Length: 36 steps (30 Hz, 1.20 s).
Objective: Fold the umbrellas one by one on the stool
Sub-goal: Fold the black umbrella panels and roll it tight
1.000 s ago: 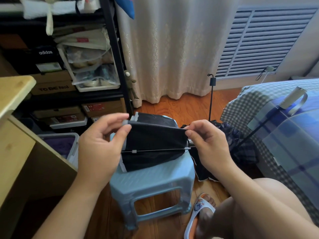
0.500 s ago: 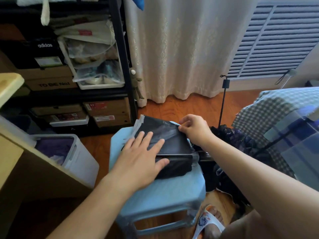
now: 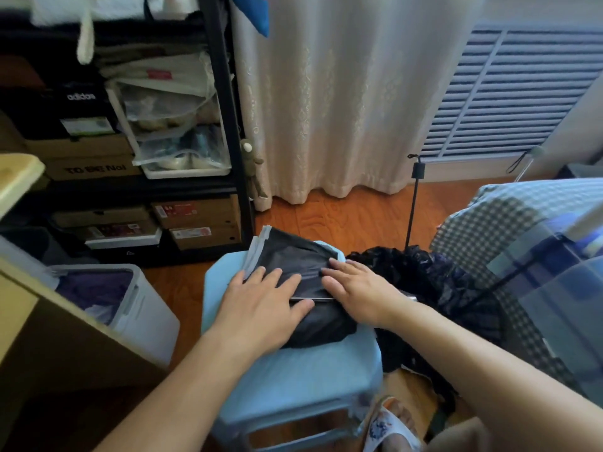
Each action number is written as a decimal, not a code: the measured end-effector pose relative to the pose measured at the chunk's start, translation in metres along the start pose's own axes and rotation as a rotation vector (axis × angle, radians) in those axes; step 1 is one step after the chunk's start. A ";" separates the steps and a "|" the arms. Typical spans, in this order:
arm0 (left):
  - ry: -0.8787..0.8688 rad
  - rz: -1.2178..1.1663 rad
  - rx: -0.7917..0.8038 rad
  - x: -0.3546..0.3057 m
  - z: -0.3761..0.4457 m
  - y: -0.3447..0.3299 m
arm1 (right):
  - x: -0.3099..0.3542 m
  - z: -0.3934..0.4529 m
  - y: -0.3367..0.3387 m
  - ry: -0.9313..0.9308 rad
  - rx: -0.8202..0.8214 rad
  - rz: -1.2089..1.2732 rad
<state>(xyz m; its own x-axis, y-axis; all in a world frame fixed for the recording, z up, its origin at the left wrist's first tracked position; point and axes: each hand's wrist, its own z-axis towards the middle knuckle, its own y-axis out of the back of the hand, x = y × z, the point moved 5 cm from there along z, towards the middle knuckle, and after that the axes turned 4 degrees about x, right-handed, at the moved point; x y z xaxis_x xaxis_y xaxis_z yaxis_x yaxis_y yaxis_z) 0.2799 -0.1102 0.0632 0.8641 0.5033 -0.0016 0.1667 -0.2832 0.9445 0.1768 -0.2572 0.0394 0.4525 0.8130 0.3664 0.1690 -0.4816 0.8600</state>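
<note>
Head view: left hand and right hand lie flat, fingers straight, pressing the black umbrella folded on the light-blue stool; another dark umbrella sits crumpled just right of the stool, against the checked bed; a white bin stands left.

Your stool carries the folded umbrella, with both your hands flat on it. Left of the stool sits a bin; right of it lies another umbrella, and behind it hangs the curtain.
</note>
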 end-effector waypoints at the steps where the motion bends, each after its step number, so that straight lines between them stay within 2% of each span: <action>1: 0.000 -0.008 -0.003 0.000 -0.001 0.000 | -0.012 -0.002 0.007 -0.099 0.002 0.120; 3: 0.000 -0.013 -0.014 0.002 -0.005 -0.001 | -0.028 -0.011 0.026 -0.230 -0.092 0.365; 6: 0.009 -0.011 -0.042 0.002 -0.013 -0.003 | -0.045 -0.022 0.040 -0.250 -0.258 0.338; 11: 0.015 -0.023 -0.068 0.000 -0.018 -0.008 | -0.055 -0.008 0.034 -0.309 -0.316 0.380; 15: 0.003 -0.036 -0.064 0.002 -0.013 -0.008 | -0.042 0.015 0.041 -0.346 -0.371 0.610; 17: 0.002 -0.035 -0.061 0.002 -0.010 -0.006 | -0.038 0.029 0.040 -0.396 -0.354 0.667; 21: -0.003 -0.033 -0.041 0.003 -0.008 -0.007 | -0.032 0.046 0.032 -0.498 -0.173 0.745; 26: -0.012 -0.019 -0.048 0.004 -0.007 -0.005 | -0.035 0.056 0.034 -0.480 -0.188 0.796; 28: -0.012 -0.027 -0.041 0.004 -0.007 -0.004 | -0.037 0.053 0.036 -0.478 -0.261 0.866; 30: -0.011 -0.037 -0.032 0.003 -0.008 -0.004 | -0.037 0.041 0.040 -0.483 -0.336 0.820; 34: -0.012 -0.034 -0.049 0.003 -0.008 -0.006 | -0.020 0.021 0.032 -0.439 -0.195 0.708; 36: -0.005 -0.025 -0.055 0.002 -0.010 -0.006 | -0.011 0.017 0.032 -0.419 -0.213 0.715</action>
<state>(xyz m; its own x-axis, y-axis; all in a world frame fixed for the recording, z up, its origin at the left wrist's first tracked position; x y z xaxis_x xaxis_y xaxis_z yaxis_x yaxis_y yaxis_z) 0.2763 -0.0994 0.0608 0.8622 0.5058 -0.0269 0.1619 -0.2250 0.9608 0.1917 -0.2870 0.0566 0.6807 0.1289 0.7211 -0.4300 -0.7267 0.5358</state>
